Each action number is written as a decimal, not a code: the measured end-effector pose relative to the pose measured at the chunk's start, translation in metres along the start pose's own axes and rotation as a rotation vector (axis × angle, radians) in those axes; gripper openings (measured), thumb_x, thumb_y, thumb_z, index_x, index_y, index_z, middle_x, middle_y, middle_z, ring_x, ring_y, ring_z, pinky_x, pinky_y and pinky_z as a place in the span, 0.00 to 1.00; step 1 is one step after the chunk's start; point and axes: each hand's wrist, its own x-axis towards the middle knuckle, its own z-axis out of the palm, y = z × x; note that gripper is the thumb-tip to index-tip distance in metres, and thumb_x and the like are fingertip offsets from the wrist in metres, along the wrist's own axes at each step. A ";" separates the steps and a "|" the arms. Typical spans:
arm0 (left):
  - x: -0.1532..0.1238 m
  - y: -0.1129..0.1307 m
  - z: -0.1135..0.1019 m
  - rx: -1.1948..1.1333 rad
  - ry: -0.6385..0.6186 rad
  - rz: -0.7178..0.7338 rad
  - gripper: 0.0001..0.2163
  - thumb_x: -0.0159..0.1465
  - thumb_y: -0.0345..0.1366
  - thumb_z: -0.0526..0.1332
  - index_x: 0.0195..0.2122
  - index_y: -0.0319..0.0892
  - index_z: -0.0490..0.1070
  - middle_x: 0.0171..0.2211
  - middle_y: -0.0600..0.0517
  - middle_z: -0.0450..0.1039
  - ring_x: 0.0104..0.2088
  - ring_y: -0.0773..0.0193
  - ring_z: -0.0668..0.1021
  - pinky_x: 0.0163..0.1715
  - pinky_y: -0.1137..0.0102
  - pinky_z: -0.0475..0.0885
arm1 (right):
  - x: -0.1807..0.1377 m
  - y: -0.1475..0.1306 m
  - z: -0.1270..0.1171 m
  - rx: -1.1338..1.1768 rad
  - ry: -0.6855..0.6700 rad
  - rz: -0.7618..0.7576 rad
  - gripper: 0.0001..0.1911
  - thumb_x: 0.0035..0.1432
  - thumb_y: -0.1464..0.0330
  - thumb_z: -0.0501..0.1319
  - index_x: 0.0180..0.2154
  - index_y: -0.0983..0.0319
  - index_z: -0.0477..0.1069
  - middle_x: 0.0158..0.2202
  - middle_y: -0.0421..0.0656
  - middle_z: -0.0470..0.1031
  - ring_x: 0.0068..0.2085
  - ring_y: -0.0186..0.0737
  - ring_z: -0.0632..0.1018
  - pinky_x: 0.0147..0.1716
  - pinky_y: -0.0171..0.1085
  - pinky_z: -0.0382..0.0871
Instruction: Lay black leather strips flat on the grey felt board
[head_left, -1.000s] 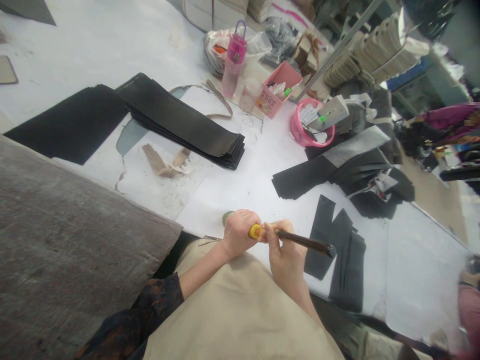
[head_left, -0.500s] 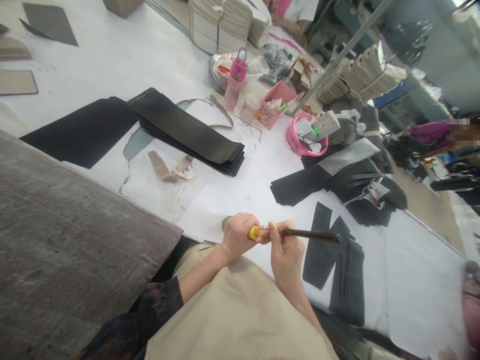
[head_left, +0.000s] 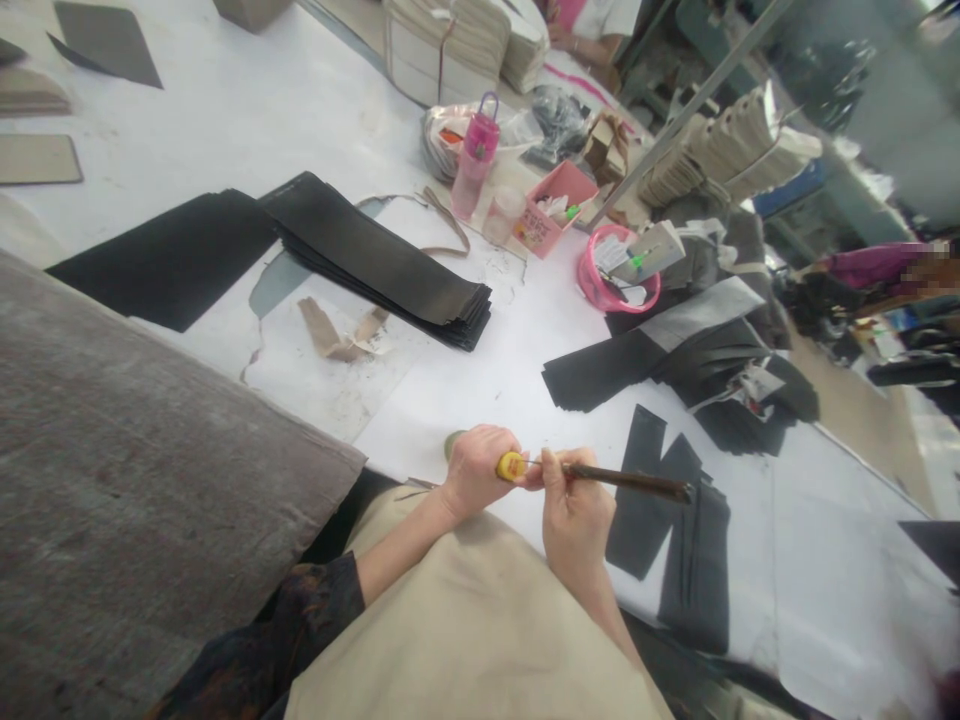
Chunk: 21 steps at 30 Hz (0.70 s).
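My left hand is closed around a tool handle, its green butt showing on one side of the fist and its yellow end on the other. From the yellow end a thin metal shaft runs toward my right hand. That hand is closed, thumb on top, on a slim dark brown stick pointing right; its exact kind is unclear. The hands are close together above my beige apron. Right of the stick lie black strips on the white table.
A stack of black strips lies beyond my hands. Farther back stand a pink bottle, a pink box and a pink basket. More black pieces are heaped at right. A brown board fills the left foreground.
My right hand and the stick have shifted slightly right, and more of the thin shaft shows between my hands. At the right edge, a pinkish shape has gone and a dark piece shows.
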 end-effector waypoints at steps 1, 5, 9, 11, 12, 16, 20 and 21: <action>0.000 0.000 0.000 -0.002 0.001 -0.002 0.08 0.61 0.36 0.61 0.27 0.45 0.62 0.23 0.54 0.71 0.27 0.64 0.72 0.31 0.67 0.68 | 0.000 0.000 0.000 0.012 -0.007 0.005 0.12 0.67 0.63 0.55 0.30 0.59 0.63 0.23 0.36 0.76 0.25 0.35 0.78 0.28 0.32 0.72; 0.000 0.000 0.000 -0.017 0.008 -0.007 0.07 0.60 0.35 0.60 0.27 0.45 0.63 0.23 0.54 0.71 0.27 0.65 0.73 0.31 0.67 0.68 | 0.001 0.002 0.001 0.023 -0.021 0.018 0.11 0.67 0.63 0.55 0.31 0.59 0.63 0.24 0.36 0.76 0.25 0.35 0.78 0.28 0.32 0.72; 0.002 0.001 -0.001 -0.024 0.005 -0.004 0.07 0.60 0.35 0.60 0.27 0.45 0.63 0.24 0.53 0.72 0.27 0.64 0.74 0.32 0.66 0.69 | 0.001 0.003 0.001 0.006 -0.023 0.004 0.11 0.67 0.64 0.56 0.31 0.59 0.63 0.24 0.36 0.76 0.26 0.35 0.78 0.29 0.33 0.71; 0.003 0.001 -0.001 -0.022 -0.001 -0.004 0.07 0.61 0.35 0.60 0.27 0.45 0.63 0.24 0.53 0.72 0.27 0.64 0.75 0.32 0.66 0.69 | 0.001 0.003 0.001 0.017 -0.031 -0.001 0.10 0.67 0.65 0.56 0.31 0.59 0.64 0.24 0.36 0.75 0.26 0.35 0.78 0.29 0.33 0.71; 0.004 0.002 -0.002 -0.021 -0.004 -0.003 0.07 0.61 0.35 0.59 0.27 0.45 0.63 0.24 0.53 0.72 0.27 0.64 0.75 0.32 0.66 0.69 | 0.001 0.003 0.001 0.026 -0.036 -0.005 0.10 0.67 0.65 0.56 0.31 0.59 0.64 0.24 0.36 0.75 0.26 0.35 0.78 0.29 0.33 0.72; 0.005 0.002 -0.002 -0.031 -0.005 -0.004 0.07 0.61 0.35 0.59 0.27 0.45 0.63 0.24 0.53 0.72 0.27 0.64 0.74 0.32 0.66 0.69 | 0.001 0.002 0.002 0.060 -0.018 0.004 0.09 0.67 0.66 0.56 0.31 0.59 0.64 0.24 0.36 0.75 0.27 0.35 0.78 0.31 0.33 0.72; 0.004 0.000 -0.001 -0.035 -0.008 -0.007 0.07 0.59 0.34 0.62 0.27 0.45 0.62 0.24 0.53 0.72 0.27 0.64 0.74 0.32 0.66 0.68 | 0.003 0.003 0.003 0.064 0.030 0.029 0.08 0.67 0.68 0.56 0.32 0.59 0.64 0.25 0.36 0.76 0.28 0.34 0.79 0.31 0.31 0.72; 0.004 -0.001 -0.001 -0.036 -0.010 -0.007 0.08 0.59 0.34 0.62 0.27 0.45 0.62 0.24 0.53 0.72 0.27 0.64 0.74 0.32 0.66 0.68 | 0.004 0.003 0.003 0.060 0.032 0.024 0.08 0.67 0.68 0.56 0.32 0.59 0.64 0.25 0.36 0.76 0.28 0.33 0.79 0.31 0.31 0.72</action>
